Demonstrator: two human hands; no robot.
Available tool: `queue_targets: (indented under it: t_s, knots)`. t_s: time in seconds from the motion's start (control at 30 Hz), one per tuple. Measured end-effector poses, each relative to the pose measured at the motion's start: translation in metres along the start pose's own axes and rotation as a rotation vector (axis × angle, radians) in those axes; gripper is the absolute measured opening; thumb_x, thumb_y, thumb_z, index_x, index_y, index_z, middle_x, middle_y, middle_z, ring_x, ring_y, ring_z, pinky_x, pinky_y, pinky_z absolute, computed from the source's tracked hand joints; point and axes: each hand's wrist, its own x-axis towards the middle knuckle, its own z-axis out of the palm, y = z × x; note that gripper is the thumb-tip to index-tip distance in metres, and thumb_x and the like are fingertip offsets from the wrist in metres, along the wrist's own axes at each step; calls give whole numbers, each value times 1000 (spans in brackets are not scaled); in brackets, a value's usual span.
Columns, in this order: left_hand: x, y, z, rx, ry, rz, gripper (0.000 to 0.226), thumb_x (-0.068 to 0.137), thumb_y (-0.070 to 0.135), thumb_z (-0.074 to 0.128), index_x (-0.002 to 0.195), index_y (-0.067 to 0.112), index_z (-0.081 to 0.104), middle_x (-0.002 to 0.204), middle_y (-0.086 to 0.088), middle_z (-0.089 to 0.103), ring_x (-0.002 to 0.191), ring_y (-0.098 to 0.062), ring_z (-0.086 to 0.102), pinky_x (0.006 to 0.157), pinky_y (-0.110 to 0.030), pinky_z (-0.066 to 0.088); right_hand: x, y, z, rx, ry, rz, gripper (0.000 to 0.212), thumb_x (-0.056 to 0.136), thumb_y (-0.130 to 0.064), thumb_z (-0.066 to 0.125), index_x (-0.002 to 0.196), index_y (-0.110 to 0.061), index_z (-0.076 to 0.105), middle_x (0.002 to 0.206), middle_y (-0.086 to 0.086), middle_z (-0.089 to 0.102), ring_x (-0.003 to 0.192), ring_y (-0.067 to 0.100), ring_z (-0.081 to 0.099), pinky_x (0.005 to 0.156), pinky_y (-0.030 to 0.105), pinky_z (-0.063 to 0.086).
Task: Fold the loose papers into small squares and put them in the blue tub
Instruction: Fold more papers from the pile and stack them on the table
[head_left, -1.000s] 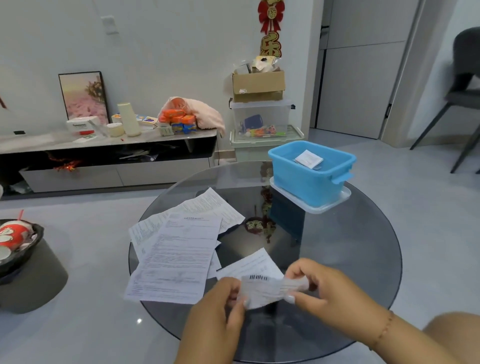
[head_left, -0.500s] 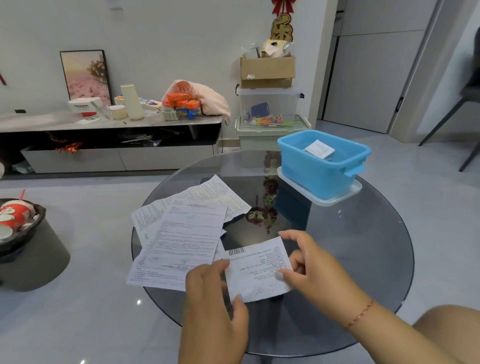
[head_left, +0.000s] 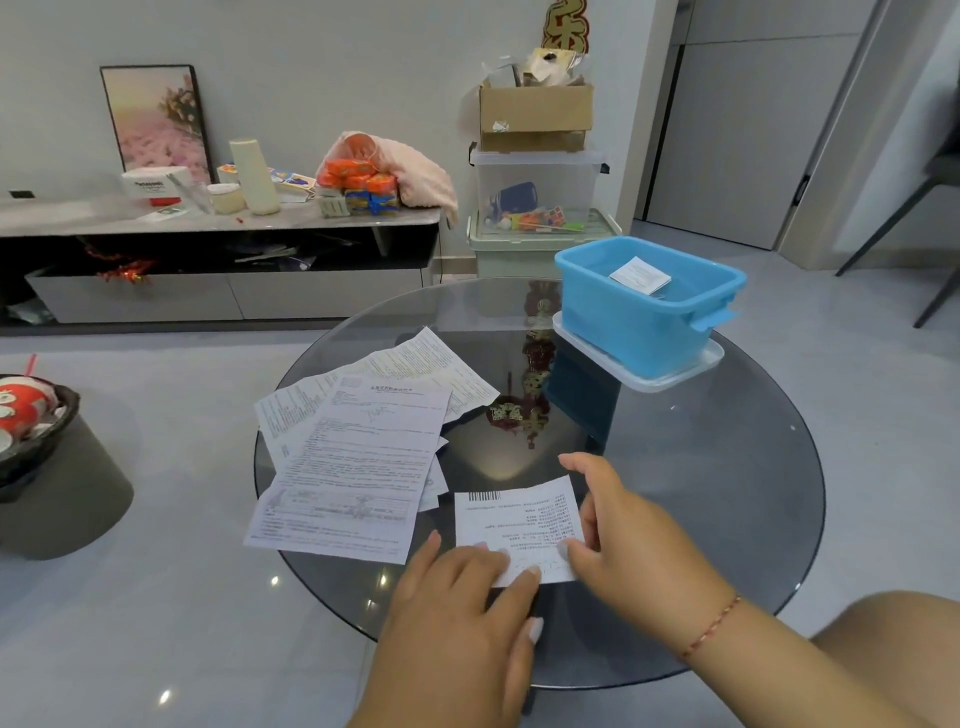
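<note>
Left hand (head_left: 462, 587) is spread flat with its fingertips pressing the near edge of the barcoded slip (head_left: 517, 525), and the right hand (head_left: 608, 519) is cupped loosely over the slip's right side, thumb on the paper and fingers arched above the far corner – so neither is really gripping it, both are just pinning it down on the glass table (head_left: 727, 467). Looks to me like the crease is being set. If I were doing this bit I'd keep one hand anchoring the paper so it doesn't skate on that slick glass, line the edges up square first, then run a fingertip along the fold from the middle outward. The slip itself is white, roughly square, printed small text with a barcode along the far-left edge, lying flat near the front of the table. Just left of it sits the stack of loose papers (head_left: 358, 467), a few printed sheets fanned over each other, not folded yet. The blue tub (head_left: 644, 322) is well apart on the far right of the table, sitting on what looks like its clear lid (head_left: 691, 371) – one folded square (head_left: 640, 275) already inside.
</note>
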Motion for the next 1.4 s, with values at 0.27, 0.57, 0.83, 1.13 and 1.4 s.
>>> queue_targets:
  t_s: [0.27, 0.57, 0.83, 1.13, 1.4]
  knots:
    - [3, -5, 0, -60, -65, 121, 32, 74, 47, 52, 99, 31, 65, 102, 9, 67, 106, -15, 61, 97, -46, 33, -2, 7, -4, -142, -67, -368, 53, 82, -36, 48, 134, -33, 45, 138, -17, 40, 129, 2, 32, 105, 16, 14]
    - [-2, -6, -7, -78, -93, 137, 43, 73, 55, 55, 102, 24, 64, 111, 10, 64, 111, -9, 56, 103, -40, 32, -23, 15, -4, -371, -118, -394, 72, 85, -72, 27, 133, -24, 52, 128, -12, 52, 106, 10, 50, 91, 26, 39]
    - [-10, 2, 0, 35, -58, 193, 67, 68, 67, 54, 114, 19, 60, 104, 2, 64, 106, -16, 54, 99, -41, 34, -46, 13, -9, -451, -76, -382, 85, 63, -86, 38, 116, -24, 62, 103, -15, 56, 91, 8, 57, 76, 25, 53]
    - [-8, 2, 2, -130, 114, 192, 36, 79, 58, 58, 92, 24, 55, 81, 6, 62, 92, -12, 58, 100, -41, 38, -47, 26, -9, -303, -158, -448, 71, 67, -69, 57, 129, -39, 38, 131, -21, 42, 117, 3, 42, 95, 20, 29]
    - [-6, -1, 1, -243, 172, 58, 5, 82, 25, 56, 87, 22, 55, 81, 6, 62, 78, -11, 58, 100, -35, 41, -39, 27, -9, -68, -68, -502, 17, 83, -40, 59, 98, -35, 60, 96, -23, 57, 90, -3, 47, 80, 14, 37]
